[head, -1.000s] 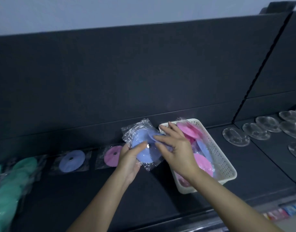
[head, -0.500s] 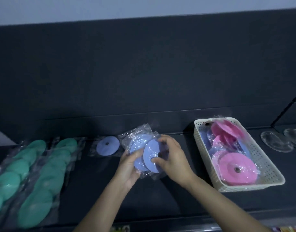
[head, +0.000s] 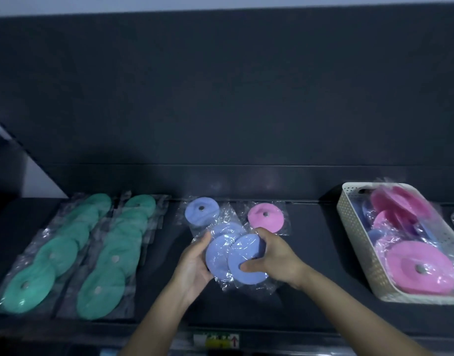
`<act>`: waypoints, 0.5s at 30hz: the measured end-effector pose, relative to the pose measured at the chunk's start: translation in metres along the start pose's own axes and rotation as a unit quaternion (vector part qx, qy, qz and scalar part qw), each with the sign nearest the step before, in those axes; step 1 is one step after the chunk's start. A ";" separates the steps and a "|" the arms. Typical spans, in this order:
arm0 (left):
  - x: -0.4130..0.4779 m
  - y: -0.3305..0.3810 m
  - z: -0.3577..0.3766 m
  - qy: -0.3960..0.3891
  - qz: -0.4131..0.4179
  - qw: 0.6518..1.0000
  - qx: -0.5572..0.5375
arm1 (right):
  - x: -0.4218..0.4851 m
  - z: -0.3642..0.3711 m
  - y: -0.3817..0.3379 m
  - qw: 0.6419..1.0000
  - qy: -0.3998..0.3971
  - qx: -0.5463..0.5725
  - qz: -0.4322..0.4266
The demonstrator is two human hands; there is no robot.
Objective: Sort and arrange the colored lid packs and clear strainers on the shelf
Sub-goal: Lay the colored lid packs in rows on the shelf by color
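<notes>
Blue lid packs (head: 222, 258), gripped by left hand (head: 193, 265) and right hand (head: 276, 262), are apparently destined beside the shelved blue pack (head: 201, 210) at 11 o'clock.

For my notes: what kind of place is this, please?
Probably a shop aisle: a dark display shelf, green lid packs laid in rows, and a label strip on the shelf's front edge.

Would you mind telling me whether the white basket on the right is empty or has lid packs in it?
Not empty: the basket has pink lids and blue lids heaped inside, some rising above its rim.
</notes>
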State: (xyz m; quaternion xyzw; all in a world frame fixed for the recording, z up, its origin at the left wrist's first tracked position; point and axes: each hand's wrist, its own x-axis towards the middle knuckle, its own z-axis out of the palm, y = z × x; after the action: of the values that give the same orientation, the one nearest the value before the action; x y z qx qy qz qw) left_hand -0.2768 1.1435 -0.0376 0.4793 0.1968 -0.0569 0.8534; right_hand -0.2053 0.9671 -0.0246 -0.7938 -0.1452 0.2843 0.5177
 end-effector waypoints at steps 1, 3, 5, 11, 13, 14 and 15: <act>0.000 0.003 -0.009 0.030 -0.010 0.999 0.014 | 0.003 0.002 0.000 1.000 -0.015 -0.012 -0.001; 0.002 0.009 -0.023 0.086 -0.006 0.996 0.039 | 0.010 0.006 -0.003 0.998 -0.037 -0.042 -0.007; 0.003 0.016 -0.034 0.119 0.018 0.991 0.062 | 0.019 0.008 -0.007 0.994 -0.060 -0.086 -0.015; 0.005 0.042 -0.052 0.140 -0.037 0.970 0.194 | 0.042 0.008 -0.018 0.973 -0.114 -0.195 -0.046; 0.005 0.048 -0.058 0.110 -0.079 0.960 0.245 | 0.045 0.007 -0.021 0.968 -0.122 -0.214 -0.052; 0.005 0.050 -0.060 0.106 -0.082 0.955 0.264 | 0.046 0.008 -0.021 0.967 -0.120 -0.216 -0.053; 0.007 0.050 -0.062 0.113 -0.070 0.953 0.273 | 0.047 0.008 -0.020 0.968 -0.116 -0.216 -0.055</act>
State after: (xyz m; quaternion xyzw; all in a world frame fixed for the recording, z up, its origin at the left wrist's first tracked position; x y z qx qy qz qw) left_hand -0.2739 1.2226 -0.0293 0.6822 0.3020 -0.1129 0.6562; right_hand -0.1712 1.0064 -0.0230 -0.8394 -0.3058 0.3068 0.3283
